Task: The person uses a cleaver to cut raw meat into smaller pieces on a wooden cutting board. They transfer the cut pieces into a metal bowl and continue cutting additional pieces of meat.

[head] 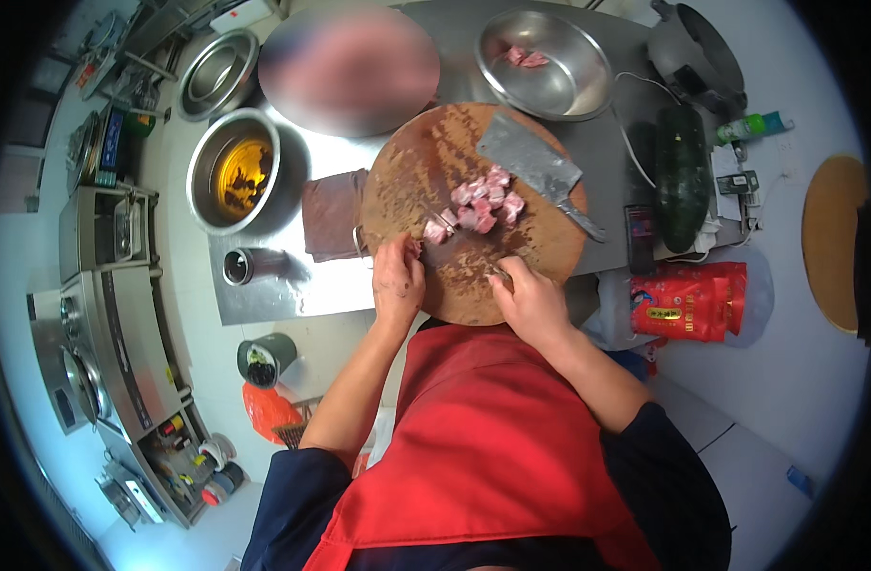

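A round wooden chopping block [407, 185] lies before me, its surface stained and worn. Chunks of raw meat [482, 203] are heaped near its middle. Beyond them a cleaver [531, 157] rests flat, its handle pointing towards the block's right edge. My left hand [399, 280] is at the block's left front edge with its fingers curled, just below the nearest meat; whether it holds anything is hidden. Over the front right of the block, my right hand [529, 294] has thumb and fingers drawn together. Something small may be at its fingertips, too unclear to name.
A steel bowl [585, 86] with a few meat pieces stands beyond the block. Leftward are a folded brown cloth [332, 218], a pot of amber liquid [205, 182] and a metal cup [237, 266]. A winter melon [681, 178] and phone [640, 239] lie right. A large oval is blurred.
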`<state>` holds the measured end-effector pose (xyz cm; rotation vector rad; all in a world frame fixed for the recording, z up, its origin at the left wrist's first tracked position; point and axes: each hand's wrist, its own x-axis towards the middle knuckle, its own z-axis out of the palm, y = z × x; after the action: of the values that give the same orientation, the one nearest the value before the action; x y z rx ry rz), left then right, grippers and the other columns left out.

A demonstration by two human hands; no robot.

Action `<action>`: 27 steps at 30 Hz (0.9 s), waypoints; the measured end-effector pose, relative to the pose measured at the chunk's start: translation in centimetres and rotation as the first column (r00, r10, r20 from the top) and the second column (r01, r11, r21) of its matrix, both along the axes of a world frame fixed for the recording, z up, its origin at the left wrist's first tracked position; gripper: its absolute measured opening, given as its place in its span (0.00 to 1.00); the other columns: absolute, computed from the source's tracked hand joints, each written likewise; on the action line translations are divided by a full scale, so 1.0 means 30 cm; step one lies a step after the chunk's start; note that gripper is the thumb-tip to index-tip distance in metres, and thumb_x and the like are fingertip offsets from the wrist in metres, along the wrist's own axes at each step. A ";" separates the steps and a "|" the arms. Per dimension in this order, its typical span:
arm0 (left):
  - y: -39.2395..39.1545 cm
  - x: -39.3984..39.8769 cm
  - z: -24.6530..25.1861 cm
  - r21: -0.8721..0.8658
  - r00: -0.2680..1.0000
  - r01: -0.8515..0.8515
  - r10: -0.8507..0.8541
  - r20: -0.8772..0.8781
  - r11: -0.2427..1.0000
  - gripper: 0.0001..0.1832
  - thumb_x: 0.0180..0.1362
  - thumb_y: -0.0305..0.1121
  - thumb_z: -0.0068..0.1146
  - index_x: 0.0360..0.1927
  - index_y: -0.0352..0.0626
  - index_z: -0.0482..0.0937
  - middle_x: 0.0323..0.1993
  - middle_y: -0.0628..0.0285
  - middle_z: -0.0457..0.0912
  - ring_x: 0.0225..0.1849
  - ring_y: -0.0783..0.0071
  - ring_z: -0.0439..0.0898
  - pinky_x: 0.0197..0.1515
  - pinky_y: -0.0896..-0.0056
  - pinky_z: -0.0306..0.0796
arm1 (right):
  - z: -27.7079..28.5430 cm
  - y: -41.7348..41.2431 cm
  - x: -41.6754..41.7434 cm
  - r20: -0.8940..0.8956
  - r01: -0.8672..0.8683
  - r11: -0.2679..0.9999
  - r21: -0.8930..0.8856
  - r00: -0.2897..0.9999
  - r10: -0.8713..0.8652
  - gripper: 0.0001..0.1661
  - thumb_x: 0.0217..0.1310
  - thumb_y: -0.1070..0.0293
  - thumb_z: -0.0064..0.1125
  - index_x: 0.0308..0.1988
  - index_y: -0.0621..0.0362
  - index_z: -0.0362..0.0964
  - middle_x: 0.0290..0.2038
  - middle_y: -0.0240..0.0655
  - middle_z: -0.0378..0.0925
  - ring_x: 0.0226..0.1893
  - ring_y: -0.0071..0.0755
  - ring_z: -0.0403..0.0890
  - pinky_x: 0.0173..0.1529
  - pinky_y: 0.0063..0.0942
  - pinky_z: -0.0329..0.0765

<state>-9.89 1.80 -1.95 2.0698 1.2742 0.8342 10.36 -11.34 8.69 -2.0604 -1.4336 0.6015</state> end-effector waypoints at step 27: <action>-0.021 0.420 0.070 0.163 0.926 0.118 -0.050 -0.375 0.980 0.22 0.68 0.40 0.65 0.64 0.49 0.83 0.70 0.55 0.81 0.73 0.44 0.75 0.74 0.35 0.66 | -0.034 -0.503 0.433 -0.369 0.338 0.921 -0.195 0.844 -0.388 0.21 0.70 0.58 0.68 0.36 0.63 0.69 0.26 0.45 0.75 0.27 0.44 0.75 0.37 0.44 0.74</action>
<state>2.70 1.16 0.15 2.4994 1.3257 0.5542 23.34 -26.43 7.66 -2.0716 -0.7593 0.9037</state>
